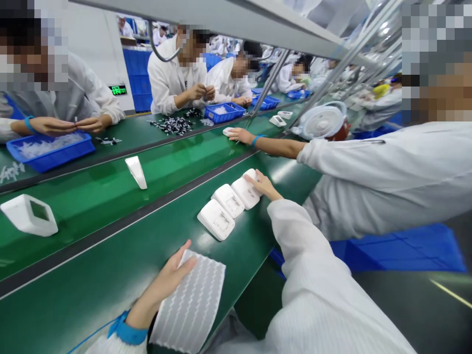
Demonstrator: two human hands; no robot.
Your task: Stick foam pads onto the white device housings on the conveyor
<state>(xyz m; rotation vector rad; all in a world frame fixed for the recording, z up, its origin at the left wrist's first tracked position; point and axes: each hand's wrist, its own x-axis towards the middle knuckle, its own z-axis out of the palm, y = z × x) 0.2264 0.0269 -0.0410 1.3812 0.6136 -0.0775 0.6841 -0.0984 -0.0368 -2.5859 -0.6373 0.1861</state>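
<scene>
White, round-cornered devices (227, 200), three, line up at centre; right hand (265, 186) touches the upper one, grip unclear. Left hand (167, 281) pinches one wavy-striped sheet (193, 302), lower centre.

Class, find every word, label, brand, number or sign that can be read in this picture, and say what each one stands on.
No text can be read with certainty.
Green lit sign on the wall: characters too small.
Three white devices in a row: dark printing, too small and blurred.
White top of a person across the line: dark marks, unreadable.
Patterned sheet in the left hand: wavy lines, no visible lettering.
</scene>
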